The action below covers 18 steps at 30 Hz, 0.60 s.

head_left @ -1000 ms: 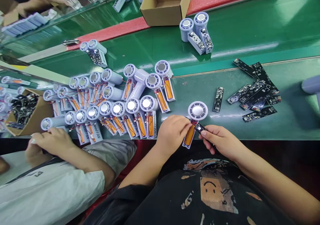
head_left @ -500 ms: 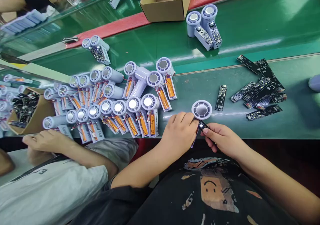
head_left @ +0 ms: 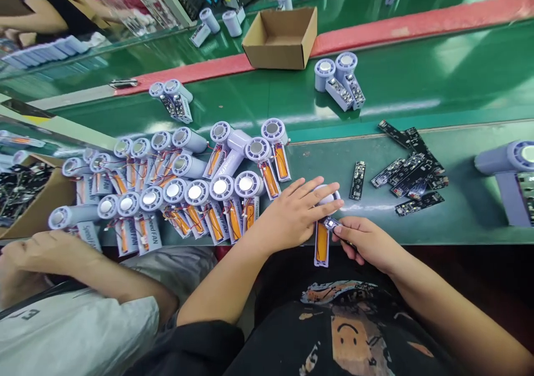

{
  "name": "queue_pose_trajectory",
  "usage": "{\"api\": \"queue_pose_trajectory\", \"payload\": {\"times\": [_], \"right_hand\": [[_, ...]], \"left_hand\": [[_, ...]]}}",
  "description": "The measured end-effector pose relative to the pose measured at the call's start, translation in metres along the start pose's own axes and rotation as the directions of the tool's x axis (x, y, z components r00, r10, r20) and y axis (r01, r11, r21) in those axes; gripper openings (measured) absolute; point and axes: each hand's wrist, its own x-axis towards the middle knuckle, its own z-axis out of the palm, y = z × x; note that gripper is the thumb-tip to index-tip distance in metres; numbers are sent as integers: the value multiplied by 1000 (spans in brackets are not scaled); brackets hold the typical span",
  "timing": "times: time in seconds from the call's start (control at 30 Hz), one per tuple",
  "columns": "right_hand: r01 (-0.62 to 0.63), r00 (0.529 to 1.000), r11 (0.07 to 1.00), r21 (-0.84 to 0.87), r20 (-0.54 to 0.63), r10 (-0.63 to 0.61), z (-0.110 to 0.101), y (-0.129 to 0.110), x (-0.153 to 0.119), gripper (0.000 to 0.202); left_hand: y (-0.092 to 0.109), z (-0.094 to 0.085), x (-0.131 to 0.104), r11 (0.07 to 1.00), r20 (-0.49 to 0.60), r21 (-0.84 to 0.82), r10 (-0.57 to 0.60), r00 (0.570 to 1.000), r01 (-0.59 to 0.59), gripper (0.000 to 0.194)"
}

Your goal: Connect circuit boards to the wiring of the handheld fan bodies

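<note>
My left hand (head_left: 294, 212) lies over the head of a lilac handheld fan (head_left: 321, 245), its fingers stretched out and apart. The fan's open handle points toward me past the table edge, with an orange battery showing inside. Between thumb and fingers, my right hand (head_left: 367, 237) pinches a small black circuit board (head_left: 331, 223). One end of that board is beside the fan's neck, under my left fingers; whether it touches the fan is hidden. Just beyond the right hand lies a single loose circuit board (head_left: 357, 180).
Several circuit boards lie in a pile (head_left: 413, 167) at right. Rows of fans (head_left: 196, 192) with open handles cover the left. A finished-looking pair of fans (head_left: 340, 81) and a cardboard box (head_left: 277, 56) stand farther back. A co-worker's hand (head_left: 54, 259) is at far left.
My left hand has gone from curled fingers to stretched ones over the fan head. The fan's battery side has come into view. The camera view has shifted.
</note>
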Motion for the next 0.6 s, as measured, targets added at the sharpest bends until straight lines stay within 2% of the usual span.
{"api": "queue_pose_trajectory", "payload": {"times": [0.1, 0.17, 0.27, 0.33, 0.43, 0.53, 0.6], "right_hand": [[97, 974, 945, -312, -168, -155, -10, -9, -10, 18], [136, 916, 808, -574, -238, -324, -15, -15, -18, 21], [85, 849, 560, -824, -234, -474, -15, -18, -28, 22], [46, 811, 442, -896, -225, -540, -14, -14, -31, 25], [90, 720, 346, -934, -179, -670, -14, -2, -28, 30], [179, 646, 328, -927, -140, -750, -15, 8, -20, 28], [198, 630, 359, -912, -162, -760, -15, 9, -15, 26]], "left_hand": [[3, 0, 11, 994, -45, 20, -108, 993, 109, 52], [9, 6, 14, 977, -98, 4, -211, 973, 213, 46], [19, 16, 15, 939, -129, -64, -343, 931, 337, 44], [25, 20, 14, 914, -139, -100, -404, 904, 394, 43], [31, 21, 12, 887, -160, -150, -459, 874, 438, 38], [32, 23, 13, 872, -182, -203, -480, 858, 445, 37], [31, 25, 13, 868, -195, -224, -486, 852, 444, 36]]}}
